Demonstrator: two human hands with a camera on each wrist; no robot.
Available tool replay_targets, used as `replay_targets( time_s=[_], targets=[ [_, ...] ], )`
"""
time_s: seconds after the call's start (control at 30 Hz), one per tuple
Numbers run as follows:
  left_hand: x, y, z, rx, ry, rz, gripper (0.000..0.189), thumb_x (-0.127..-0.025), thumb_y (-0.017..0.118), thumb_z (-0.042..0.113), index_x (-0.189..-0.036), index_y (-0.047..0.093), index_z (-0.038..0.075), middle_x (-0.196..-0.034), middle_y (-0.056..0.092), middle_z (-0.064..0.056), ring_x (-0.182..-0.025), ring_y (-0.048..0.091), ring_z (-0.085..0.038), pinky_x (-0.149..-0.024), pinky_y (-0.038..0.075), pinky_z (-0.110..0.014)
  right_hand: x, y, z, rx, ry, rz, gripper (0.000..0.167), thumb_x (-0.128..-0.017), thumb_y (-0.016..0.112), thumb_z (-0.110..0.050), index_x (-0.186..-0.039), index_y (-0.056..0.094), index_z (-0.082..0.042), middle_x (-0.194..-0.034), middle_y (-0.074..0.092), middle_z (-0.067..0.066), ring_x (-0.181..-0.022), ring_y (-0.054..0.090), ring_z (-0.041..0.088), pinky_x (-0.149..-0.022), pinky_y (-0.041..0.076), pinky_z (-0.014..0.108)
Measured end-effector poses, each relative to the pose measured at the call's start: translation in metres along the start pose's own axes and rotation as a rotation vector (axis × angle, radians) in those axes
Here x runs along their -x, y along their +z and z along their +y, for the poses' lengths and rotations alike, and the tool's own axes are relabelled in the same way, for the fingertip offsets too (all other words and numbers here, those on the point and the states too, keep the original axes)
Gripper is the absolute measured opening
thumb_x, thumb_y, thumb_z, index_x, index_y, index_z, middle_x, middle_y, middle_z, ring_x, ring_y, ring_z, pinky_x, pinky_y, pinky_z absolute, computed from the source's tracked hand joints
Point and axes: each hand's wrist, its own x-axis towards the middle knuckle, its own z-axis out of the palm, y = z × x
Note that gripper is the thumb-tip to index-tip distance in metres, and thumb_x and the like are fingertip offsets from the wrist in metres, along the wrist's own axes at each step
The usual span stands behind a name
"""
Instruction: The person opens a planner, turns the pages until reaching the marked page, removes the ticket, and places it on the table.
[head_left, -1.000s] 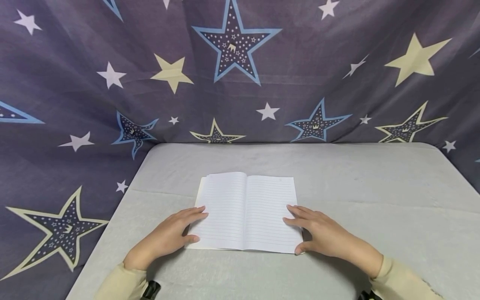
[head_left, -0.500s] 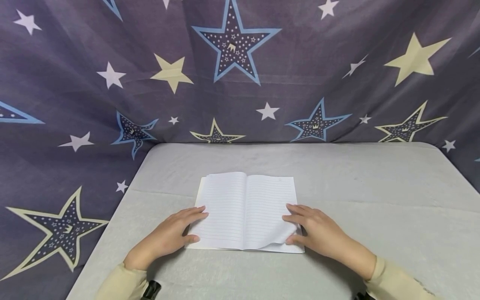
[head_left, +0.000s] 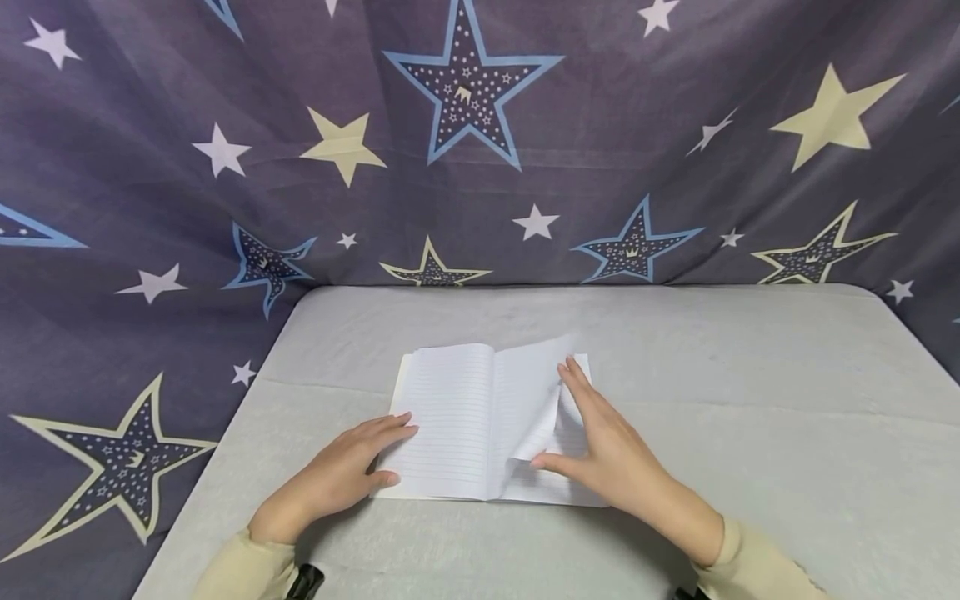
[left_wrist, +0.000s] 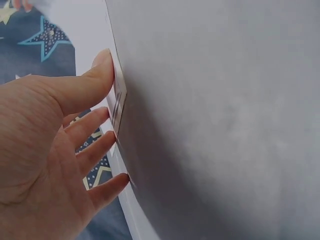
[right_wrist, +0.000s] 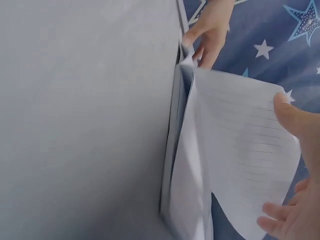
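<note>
An open lined notebook (head_left: 450, 425) lies on the grey-covered table, its white pages facing up. My left hand (head_left: 345, 462) rests on the outer edge of its left page, thumb low and fingers spread. In the left wrist view, the left hand's thumb and fingertips lie along the notebook's edge. One right-hand page (head_left: 525, 392) is raised and bent toward the spine. My right hand (head_left: 618, 454) is at that page's free edge, thumb near the lower corner and fingers extended by the upper part. The right wrist view shows the lifted page (right_wrist: 240, 125) beside the spread thumb and fingers.
The table (head_left: 750, 433) has a pale grey cloth cover. A dark curtain (head_left: 480, 208) with star prints hangs behind it and down its left side. A dark band (head_left: 305, 582) shows at the left wrist, below a beige sleeve.
The right hand has moved left and farther up the notebook, raising the page from a curled lower corner to a lifted sheet. The left hand stays in place.
</note>
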Motion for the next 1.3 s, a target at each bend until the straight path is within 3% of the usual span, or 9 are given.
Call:
replay_targets(
  time_s=[0.13, 0.23, 0.47, 0.63, 0.9, 1.07, 1.3],
  targets=[
    [0.0, 0.001, 0.001, -0.002, 0.002, 0.003, 0.06, -0.087, 0.075, 0.017, -0.142, 0.054, 0.009, -0.152, 0.044, -0.01, -0.138, 0.04, -0.037, -0.11, 0.033, -0.059, -0.004, 0.008, -0.013, -0.053, 0.003, -0.001, 0.116, -0.074, 0.086, -0.043, -0.159, 0.015, -0.009, -0.164, 0.016, 0.011, -0.141, 0.036, 0.032, -0.108, 0.038, 0.056],
    [0.0, 0.001, 0.001, -0.006, 0.004, 0.005, 0.06, -0.087, 0.075, 0.017, -0.143, 0.053, 0.009, -0.152, 0.044, -0.01, -0.138, 0.04, -0.037, -0.11, 0.033, -0.059, -0.007, 0.019, -0.021, -0.05, -0.013, -0.024, 0.117, -0.074, 0.085, -0.045, -0.16, 0.014, -0.011, -0.161, 0.026, 0.008, -0.138, 0.041, 0.029, -0.108, 0.039, 0.054],
    [0.003, -0.003, -0.004, 0.0, -0.001, 0.01, 0.061, -0.087, 0.075, 0.02, -0.142, 0.053, 0.008, -0.152, 0.043, -0.014, -0.137, 0.04, -0.04, -0.108, 0.034, -0.061, -0.007, 0.04, -0.035, 0.047, -0.112, -0.224, 0.102, -0.081, 0.076, -0.053, -0.156, 0.027, -0.005, -0.16, 0.028, 0.01, -0.139, 0.041, 0.03, -0.11, 0.038, 0.048],
    [0.006, -0.008, -0.013, -0.016, -0.023, 0.033, 0.061, -0.086, 0.076, 0.02, -0.141, 0.054, 0.005, -0.15, 0.045, -0.017, -0.135, 0.042, -0.042, -0.107, 0.035, -0.061, -0.005, 0.045, -0.04, 0.093, -0.127, -0.365, 0.085, -0.085, 0.072, -0.052, -0.151, 0.041, -0.006, -0.159, 0.031, 0.011, -0.139, 0.041, 0.027, -0.111, 0.038, 0.045],
    [0.01, -0.02, -0.022, -0.006, -0.088, 0.038, 0.05, -0.092, 0.07, 0.017, -0.139, 0.056, 0.003, -0.143, 0.052, -0.018, -0.132, 0.046, -0.042, -0.106, 0.037, -0.06, 0.0, 0.046, -0.039, 0.208, -0.23, -0.503, 0.067, -0.09, 0.067, -0.052, -0.14, 0.056, -0.008, -0.156, 0.037, 0.011, -0.142, 0.037, 0.025, -0.114, 0.035, 0.044],
    [0.009, -0.021, -0.018, -0.005, -0.096, 0.042, 0.046, -0.096, 0.065, 0.017, -0.139, 0.056, 0.004, -0.142, 0.053, -0.018, -0.131, 0.047, -0.041, -0.107, 0.037, -0.059, 0.002, 0.047, -0.039, 0.269, -0.264, -0.549, 0.066, -0.094, 0.061, -0.052, -0.142, 0.054, -0.008, -0.157, 0.036, 0.007, -0.145, 0.031, 0.024, -0.115, 0.032, 0.048],
    [0.001, -0.009, -0.004, -0.025, -0.011, -0.006, 0.06, -0.088, 0.074, 0.02, -0.142, 0.052, 0.004, -0.151, 0.043, -0.018, -0.136, 0.042, -0.041, -0.107, 0.037, -0.058, 0.005, 0.046, -0.038, 0.258, -0.291, -0.532, 0.057, -0.096, 0.061, -0.047, -0.139, 0.058, -0.011, -0.155, 0.04, 0.003, -0.143, 0.035, 0.022, -0.114, 0.034, 0.046]
  ],
)
